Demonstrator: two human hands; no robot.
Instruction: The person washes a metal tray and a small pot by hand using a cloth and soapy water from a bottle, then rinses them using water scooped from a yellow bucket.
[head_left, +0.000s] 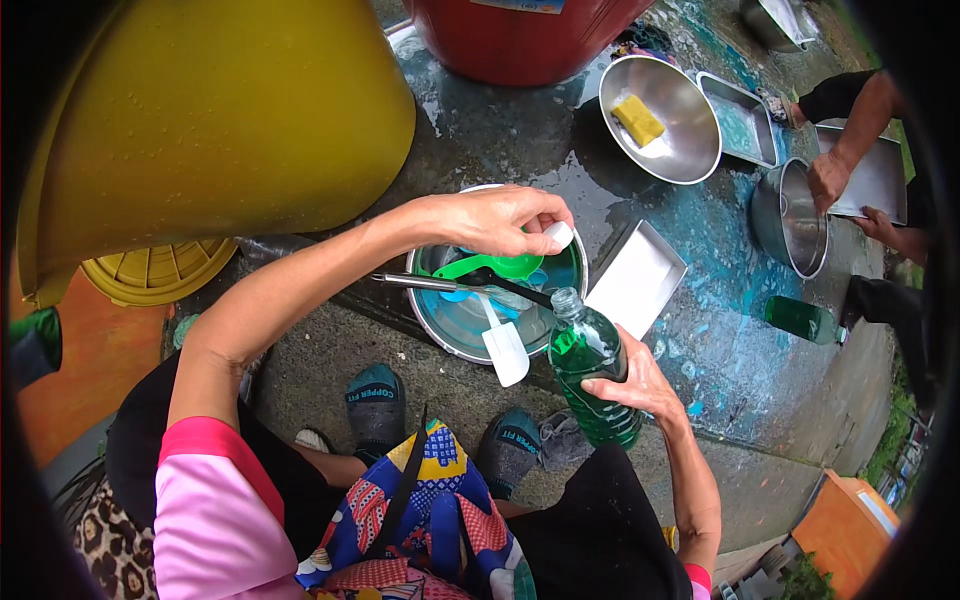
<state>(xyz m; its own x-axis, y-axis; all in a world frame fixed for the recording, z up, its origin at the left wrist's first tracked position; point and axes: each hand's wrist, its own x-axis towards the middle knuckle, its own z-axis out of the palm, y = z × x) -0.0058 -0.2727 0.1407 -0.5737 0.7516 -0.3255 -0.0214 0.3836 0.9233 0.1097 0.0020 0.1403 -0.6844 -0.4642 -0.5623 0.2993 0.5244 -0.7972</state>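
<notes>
My right hand (637, 375) grips a clear plastic bottle (589, 360) of green liquid, its mouth uncapped. Between the fingertips of my left hand (510, 221) is a white bottle cap (559, 234), held above a metal basin (450, 341). Inside the basin lie a green plastic scoop (517, 264), blue items partly hidden, and water. A metal-handled utensil (420, 281) and a black handle (517, 291) reach across it. One white spatula (506, 352) hangs over the near rim. Beside the basin, a white rectangular pan (637, 281) rests on the wet concrete.
A steel bowl (686, 139) holds a yellow sponge (637, 120). Another person's hand (829, 180) reaches into a steel pot (795, 225) at right. Near it lies a second green bottle (802, 319). A yellow tub (225, 112) and a red tub (525, 37) stand beyond the basin.
</notes>
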